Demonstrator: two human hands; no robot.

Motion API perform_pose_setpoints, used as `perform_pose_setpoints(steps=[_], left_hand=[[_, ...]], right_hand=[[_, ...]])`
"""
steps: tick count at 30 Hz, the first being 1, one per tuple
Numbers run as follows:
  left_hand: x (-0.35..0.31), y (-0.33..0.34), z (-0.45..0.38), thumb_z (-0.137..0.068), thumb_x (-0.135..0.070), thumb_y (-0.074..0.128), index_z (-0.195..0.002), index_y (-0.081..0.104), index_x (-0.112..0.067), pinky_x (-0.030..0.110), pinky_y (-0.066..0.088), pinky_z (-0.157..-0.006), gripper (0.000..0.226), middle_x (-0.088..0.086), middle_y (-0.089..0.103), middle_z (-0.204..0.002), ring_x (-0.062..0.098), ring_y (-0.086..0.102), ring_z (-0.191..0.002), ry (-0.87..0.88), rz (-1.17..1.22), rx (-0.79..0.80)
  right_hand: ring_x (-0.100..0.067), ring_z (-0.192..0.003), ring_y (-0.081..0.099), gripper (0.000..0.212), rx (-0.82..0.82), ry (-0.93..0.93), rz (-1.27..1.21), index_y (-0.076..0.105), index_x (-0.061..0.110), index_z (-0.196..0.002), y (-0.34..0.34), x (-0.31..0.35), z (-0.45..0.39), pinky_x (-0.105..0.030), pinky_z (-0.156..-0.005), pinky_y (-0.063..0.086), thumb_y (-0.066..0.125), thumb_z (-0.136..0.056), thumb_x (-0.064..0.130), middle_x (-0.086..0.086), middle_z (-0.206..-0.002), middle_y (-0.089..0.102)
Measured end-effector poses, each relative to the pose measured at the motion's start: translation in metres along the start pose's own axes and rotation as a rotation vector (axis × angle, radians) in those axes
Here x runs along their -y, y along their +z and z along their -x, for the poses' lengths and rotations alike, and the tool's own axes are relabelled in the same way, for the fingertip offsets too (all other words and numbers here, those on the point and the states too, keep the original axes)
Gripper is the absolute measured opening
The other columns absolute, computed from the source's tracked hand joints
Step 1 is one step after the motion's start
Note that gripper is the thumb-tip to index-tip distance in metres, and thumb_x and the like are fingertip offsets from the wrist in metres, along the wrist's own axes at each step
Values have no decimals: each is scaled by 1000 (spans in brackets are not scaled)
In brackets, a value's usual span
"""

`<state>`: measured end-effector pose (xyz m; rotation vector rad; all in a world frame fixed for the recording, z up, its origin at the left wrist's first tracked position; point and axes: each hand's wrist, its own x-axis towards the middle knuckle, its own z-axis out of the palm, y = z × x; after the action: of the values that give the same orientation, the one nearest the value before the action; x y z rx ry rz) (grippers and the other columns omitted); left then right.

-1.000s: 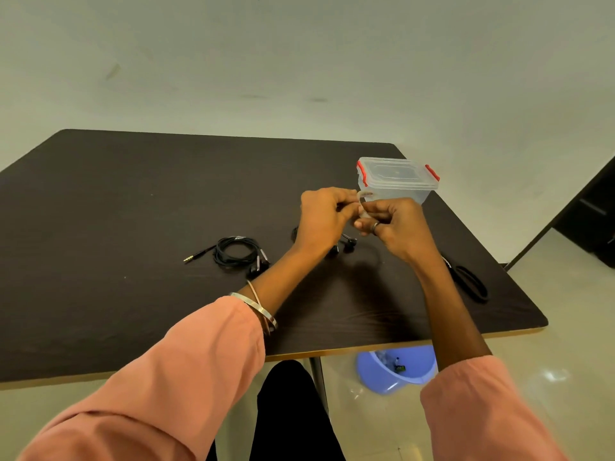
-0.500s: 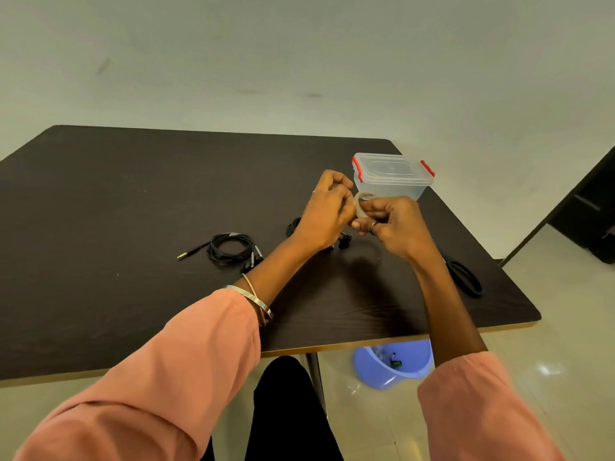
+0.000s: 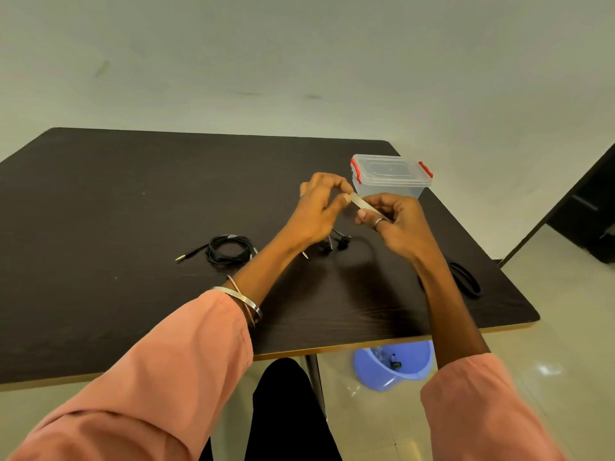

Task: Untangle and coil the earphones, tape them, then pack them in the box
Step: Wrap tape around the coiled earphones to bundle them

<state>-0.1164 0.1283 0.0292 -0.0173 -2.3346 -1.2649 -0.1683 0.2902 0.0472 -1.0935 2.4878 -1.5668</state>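
Note:
My right hand grips a small roll of pale tape above the table. My left hand pinches the tape's free end at its fingertips, a short strip stretched between the two hands. Below the hands lie black earphones, partly hidden by my left wrist. A second pair of black earphones lies coiled to the left, its plug pointing left. The clear plastic box with red clips stands shut just behind my hands.
The dark table has its front edge near my lap. Black scissors lie by the right edge, behind my right forearm. A blue bin stands on the floor under the table. Dark furniture is at far right.
My hands have drawn slightly apart, and a short strip of tape now shows between them. The view has shifted a little.

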Motion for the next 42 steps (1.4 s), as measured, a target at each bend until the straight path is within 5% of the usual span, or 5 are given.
perform_pose_setpoints(steps=[6,16,24,35,42], left_hand=[[-9,-6,-4,-85,-3,65,-104,71,-7,9,47,-78,20,6,69,-100,17,63,-94,100,-50,5],[-15,-4,0,-80,-6,68,-96,74,-5,43,52,-70,17,12,71,-89,30,62,-82,399,-472,-62],[-14,-9,-1,-80,-7,65,-92,75,-11,40,53,-67,16,6,72,-85,24,61,-76,395,-451,-61],[-20,-10,-1,-85,-10,66,-96,75,-11,37,48,-74,15,8,71,-89,24,59,-83,378,-461,-17],[-14,-7,1,-87,-12,63,-98,74,-13,26,38,-71,16,4,70,-88,17,54,-81,359,-402,-56]], right_hand=[[-5,-65,62,12,-100,20,-78,71,10,-86,1,11,1,-15,-66,49,63,-90,18,0,-69,68],[-7,-49,51,19,-30,54,227,70,6,-67,2,20,-5,-20,-53,42,62,-84,11,0,-55,63],[-28,-65,49,31,12,44,-28,70,12,-66,-3,16,2,-33,-64,41,53,-88,-2,-24,-69,64],[-11,-65,54,30,-49,126,-170,67,14,-64,3,11,3,-24,-66,46,53,-89,1,-6,-62,60],[-22,-77,56,22,-111,149,-242,67,-10,-75,7,6,-2,-35,-74,46,47,-83,-12,-25,-76,63]])
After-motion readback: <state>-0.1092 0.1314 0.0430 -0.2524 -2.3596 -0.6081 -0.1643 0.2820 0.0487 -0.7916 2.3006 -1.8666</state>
